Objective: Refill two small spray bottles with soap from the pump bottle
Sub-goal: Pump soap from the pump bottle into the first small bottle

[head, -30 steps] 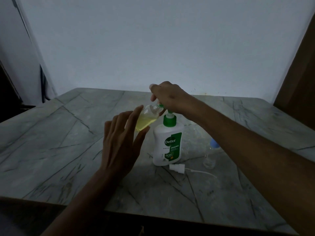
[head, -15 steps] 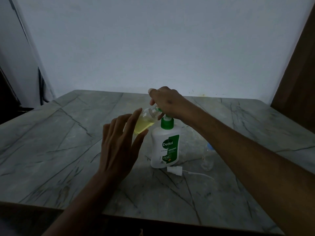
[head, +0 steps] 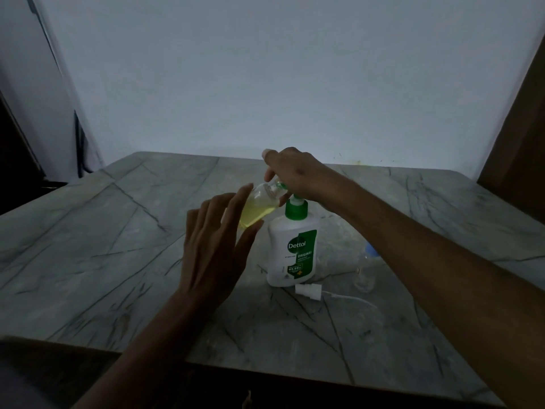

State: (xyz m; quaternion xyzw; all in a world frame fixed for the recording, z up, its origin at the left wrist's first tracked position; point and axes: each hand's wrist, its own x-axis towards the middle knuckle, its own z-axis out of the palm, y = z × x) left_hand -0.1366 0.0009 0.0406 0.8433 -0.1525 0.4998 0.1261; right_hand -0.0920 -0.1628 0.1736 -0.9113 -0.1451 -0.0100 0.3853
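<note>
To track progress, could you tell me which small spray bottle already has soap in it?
The tilted spray bottle in the left hand holds yellow liquid; the blue-capped bottle looks empty.

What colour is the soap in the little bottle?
Pale yellow, seen in the head view inside the small bottle.

pump bottle (head: 293, 249) mid-table (head: 88, 261) | sprayer cap (head: 308, 291) before it
</note>
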